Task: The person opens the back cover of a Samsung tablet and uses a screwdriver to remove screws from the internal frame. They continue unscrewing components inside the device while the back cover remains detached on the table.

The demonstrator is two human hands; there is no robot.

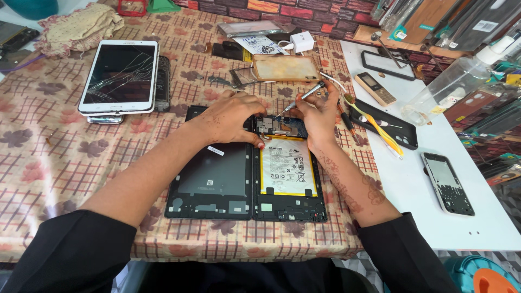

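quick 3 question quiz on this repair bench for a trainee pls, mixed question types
1. True or false: the right hand holds a screwdriver over the opened tablet.
2. What rests under the left hand? A) a back cover B) a keypad phone C) a cloth
3. What is wrong with the white tablet?

Key: 1 true; 2 A; 3 its screen is cracked.

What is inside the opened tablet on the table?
Inside the opened tablet a white and yellow battery and a circuit board show. The left hand and right hand cover the board's edges.
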